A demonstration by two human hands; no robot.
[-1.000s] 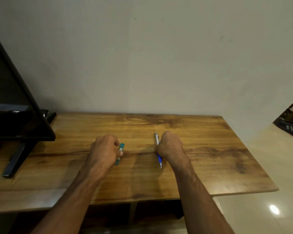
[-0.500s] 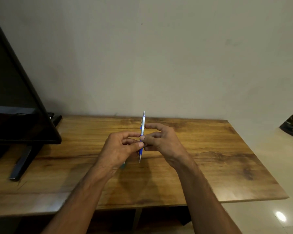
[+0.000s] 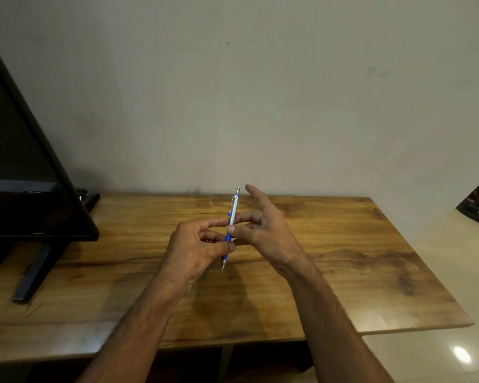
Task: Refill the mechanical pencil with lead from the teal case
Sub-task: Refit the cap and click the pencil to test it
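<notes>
Left hand [image 3: 197, 247] nearest, thumb and fingers pinched on the blue grip of the pencil [image 3: 231, 228], held almost upright above the table [image 3: 343, 258], tip down. Right hand [image 3: 263, 230] just beyond, thumb and one finger touching the silver barrel, other fingers spread. Case not clearly seen (perhaps under the left hand); monitor [image 3: 25, 175] far left.

No text, label, brand, number or sign can be read anywhere. The silver barrel of the mechanical pencil [image 3: 233, 214] carries a faint dark marking near the fingers, too small and blurred to make out. The dark screen [image 3: 20, 167] at left shows nothing legible.
</notes>
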